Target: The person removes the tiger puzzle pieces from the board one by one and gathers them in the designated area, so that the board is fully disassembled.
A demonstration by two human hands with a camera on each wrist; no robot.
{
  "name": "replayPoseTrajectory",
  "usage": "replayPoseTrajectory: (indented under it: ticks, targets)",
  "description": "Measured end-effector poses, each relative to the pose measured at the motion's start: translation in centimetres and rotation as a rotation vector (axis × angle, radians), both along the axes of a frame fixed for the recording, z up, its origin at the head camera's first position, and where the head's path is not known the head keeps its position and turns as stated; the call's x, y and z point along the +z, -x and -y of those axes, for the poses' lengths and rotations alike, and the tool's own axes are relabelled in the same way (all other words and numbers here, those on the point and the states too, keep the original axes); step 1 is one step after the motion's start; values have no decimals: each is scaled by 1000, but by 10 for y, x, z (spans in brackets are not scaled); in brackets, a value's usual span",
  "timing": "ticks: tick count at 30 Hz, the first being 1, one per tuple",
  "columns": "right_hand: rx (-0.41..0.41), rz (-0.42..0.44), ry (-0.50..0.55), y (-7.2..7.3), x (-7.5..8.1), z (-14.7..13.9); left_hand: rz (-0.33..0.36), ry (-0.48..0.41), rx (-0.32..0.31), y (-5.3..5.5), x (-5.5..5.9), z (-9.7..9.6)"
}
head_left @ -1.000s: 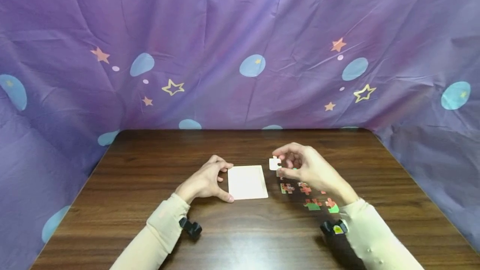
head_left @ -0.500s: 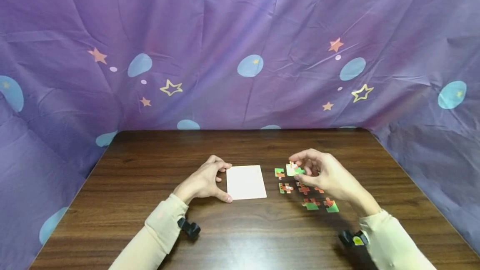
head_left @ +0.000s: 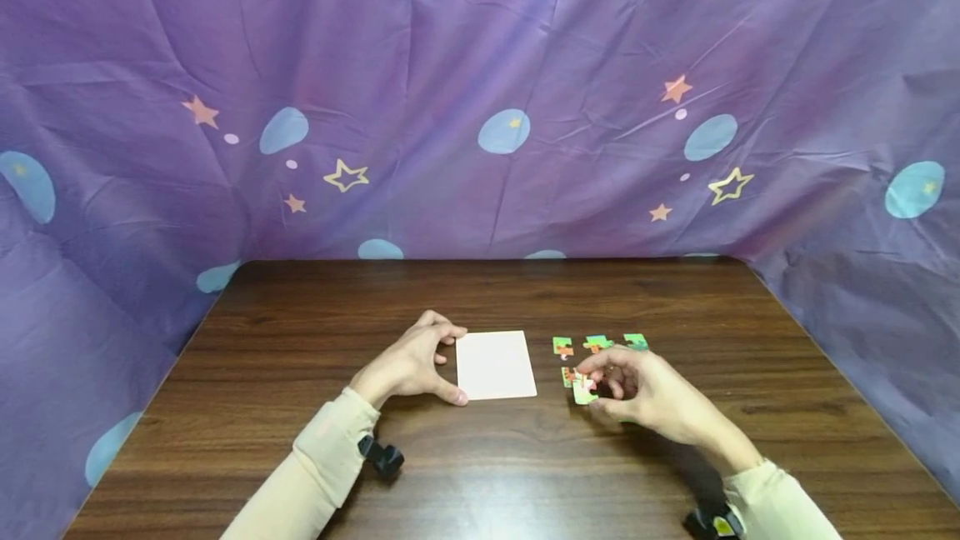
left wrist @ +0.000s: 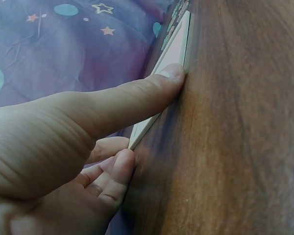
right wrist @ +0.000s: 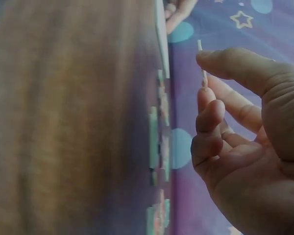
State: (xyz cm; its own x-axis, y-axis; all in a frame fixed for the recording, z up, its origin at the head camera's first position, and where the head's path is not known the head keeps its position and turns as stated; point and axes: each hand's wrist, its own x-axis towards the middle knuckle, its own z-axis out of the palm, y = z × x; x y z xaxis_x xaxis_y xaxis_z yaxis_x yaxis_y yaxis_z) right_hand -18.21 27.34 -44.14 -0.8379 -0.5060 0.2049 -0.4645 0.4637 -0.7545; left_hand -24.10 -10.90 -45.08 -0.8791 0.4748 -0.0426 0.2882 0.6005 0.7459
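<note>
On the table lies a flat white square tray (head_left: 496,365) with a thin rim. My left hand (head_left: 408,361) holds its left side, the thumb at the near corner and the fingers at the far corner. To the right, my right hand (head_left: 648,394) pinches a jigsaw piece (head_left: 584,390) between thumb and forefinger. That jigsaw piece (right wrist: 204,76) is seen edge-on in the right wrist view, raised off the tabletop. Beneath and beyond it several loose puzzle pieces (head_left: 562,347) lie picture side up, green and orange-red. The right hand hides some of them.
A dark wood-grain table (head_left: 480,461) carries everything. Behind it and along both sides hangs a purple curtain (head_left: 420,107) printed with stars and blue ovals. Black cameras are strapped to both wrists, over pale sleeves (head_left: 315,461).
My right hand has carried the puzzle piece away from the tray's right side, first rightward, then nearer to me over the loose pieces. My left hand stays at the tray.
</note>
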Motion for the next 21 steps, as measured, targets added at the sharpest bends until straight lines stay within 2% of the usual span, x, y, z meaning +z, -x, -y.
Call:
replayPoseTrajectory:
  ticks: [7, 14, 21]
  targets:
    - [25, -8, -46, -3, -6, 0, 1, 2, 15, 2, 2, -2]
    - [-11, -76, -146, -6, -10, 2, 6, 3, 13, 3, 0, -2]
    - [-17, -82, -172, -9, -11, 2, 11, -1, 24, 1, -2, -3]
